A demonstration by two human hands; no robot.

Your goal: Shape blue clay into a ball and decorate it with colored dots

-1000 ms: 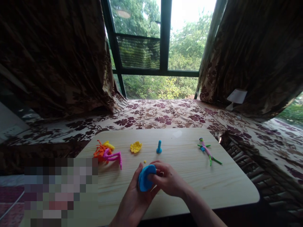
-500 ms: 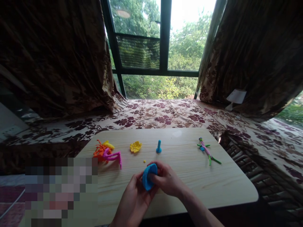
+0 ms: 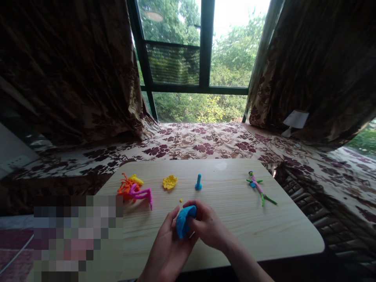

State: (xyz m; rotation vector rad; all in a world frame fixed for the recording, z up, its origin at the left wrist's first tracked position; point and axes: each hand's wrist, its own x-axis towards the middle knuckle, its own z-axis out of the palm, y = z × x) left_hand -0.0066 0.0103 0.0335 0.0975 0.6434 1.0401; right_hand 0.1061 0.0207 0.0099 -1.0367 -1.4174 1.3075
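Presently, head view: blue disc-like piece, soft-looking, held above the near part of the worktop; folded or curved, one edge raised.
Right hand: thumb and fingers pinching the blue piece at its right side, probably to steady and bend the rim.
Left hand: cupped open below and beside the piece, thumb spread upward; likely a backing, so thin material does not sag. Fingertips partly hidden; their exact contact, cannot tell.
Blue peg: upright on a wider foot, beyond the hands; the broad base presumably lets it stand alone.
Yellow piece: crinkled, lying left of the peg, apart from it.
Yellow bit: tiny, just beyond the hands, liable to be brushed or picked up by a sleeve or finger.
Orange, magenta and yellow cluster: far left, strands tangled, parts overlapping.
Green-limbed figure: lying at right, well apart, probably out of the forearm's way.
Surroundings: flowered cloth, white lamp and window beyond; no obstruction to the grasp.
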